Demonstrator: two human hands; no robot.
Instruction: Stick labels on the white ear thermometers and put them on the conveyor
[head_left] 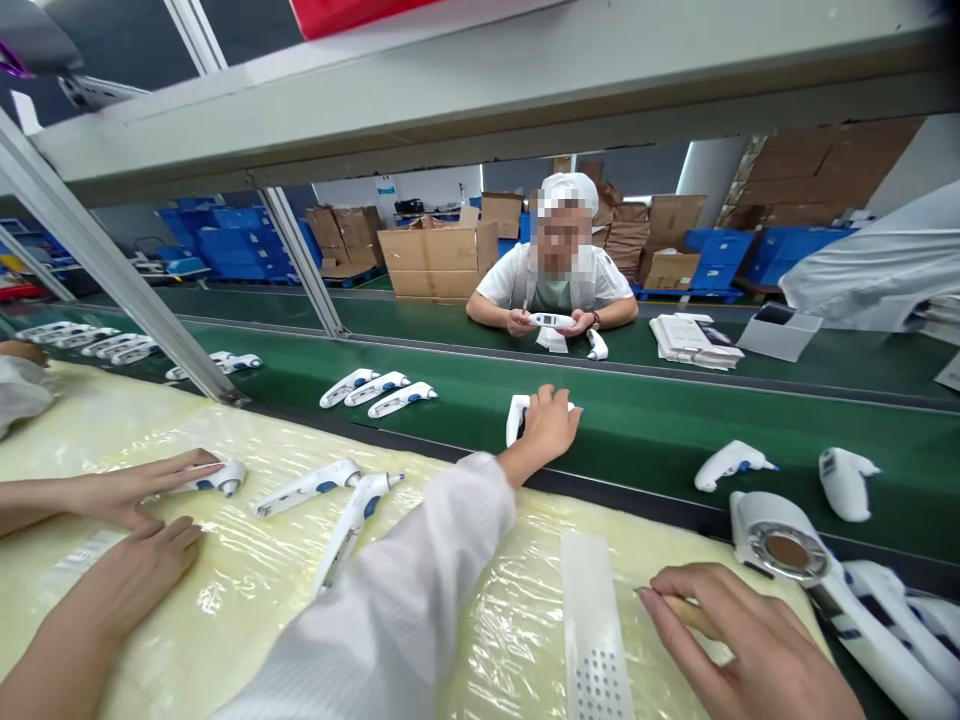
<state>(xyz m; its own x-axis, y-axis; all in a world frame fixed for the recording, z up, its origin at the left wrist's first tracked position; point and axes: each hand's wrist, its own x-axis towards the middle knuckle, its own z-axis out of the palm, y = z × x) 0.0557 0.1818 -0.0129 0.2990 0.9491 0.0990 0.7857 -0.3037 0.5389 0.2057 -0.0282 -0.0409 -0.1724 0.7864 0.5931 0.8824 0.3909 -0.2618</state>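
My left hand (pixel 547 430) reaches across to the green conveyor belt, its fingers closed over a white ear thermometer (pixel 516 418). Most of that thermometer is hidden under the hand; its white body shows on the left and a blue tip on the right. Near the front right, my right hand (pixel 750 640) pinches a thin pointed tool, largely covered by the fingers. Beside it, a white strip with rows of grey dots (pixel 587 610) lies on the yellow, plastic-covered table (pixel 517 600). Two white-and-blue thermometers, one (pixel 307 487) and another (pixel 352 530), rest left of my sleeve.
At left, a co-worker's hands (pixel 142 560) touch another thermometer (pixel 225 478). Several thermometers (pixel 386 388) lie along the belt (pixel 465 385). A person opposite holds a device (pixel 551 320). A white device with a round metal ring (pixel 787 548) stands at right. A beam (pixel 480 95) crosses overhead.
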